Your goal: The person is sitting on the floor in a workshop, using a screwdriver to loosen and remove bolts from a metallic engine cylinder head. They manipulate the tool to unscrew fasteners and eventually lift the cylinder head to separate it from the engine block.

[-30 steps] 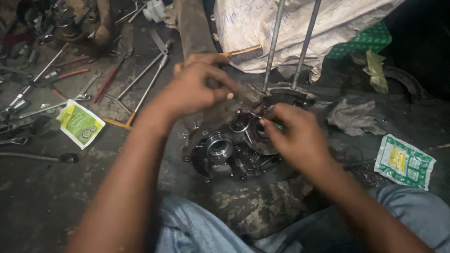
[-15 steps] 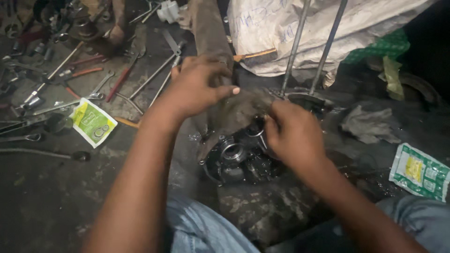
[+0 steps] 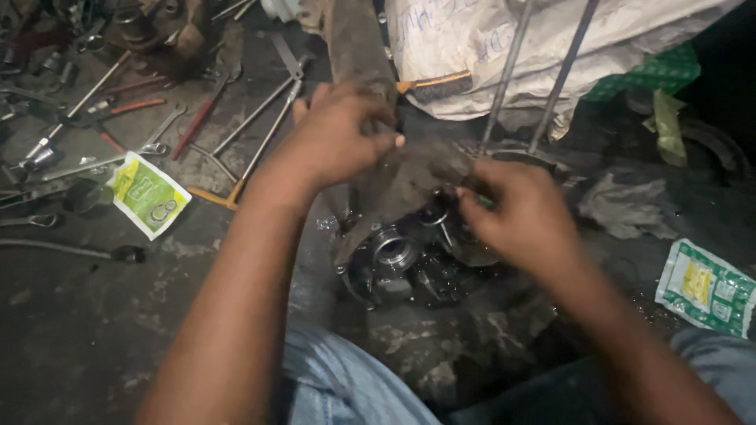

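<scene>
A greasy metal engine part (image 3: pixel 405 264) with round bores lies on the dirty floor in front of my knees. Over its top hangs a dirty brown rag (image 3: pixel 409 177). My left hand (image 3: pixel 339 138) pinches the rag's upper edge. On the right, my right hand (image 3: pixel 520 212) grips the rag's other end, just above the metal part. The fingertips of that hand are hidden behind the cloth.
Wrenches and spanners (image 3: pixel 260 118) lie scattered at the upper left. A green and yellow packet (image 3: pixel 148 194) sits left, another packet (image 3: pixel 705 287) at right. A white sack (image 3: pixel 504 47) and two metal rods (image 3: pixel 563 75) stand behind. A grey rag (image 3: pixel 630 208) lies right.
A brown rag has come into both hands and now hangs over the metal part. The view has shifted, so the part sits further right and lower.
</scene>
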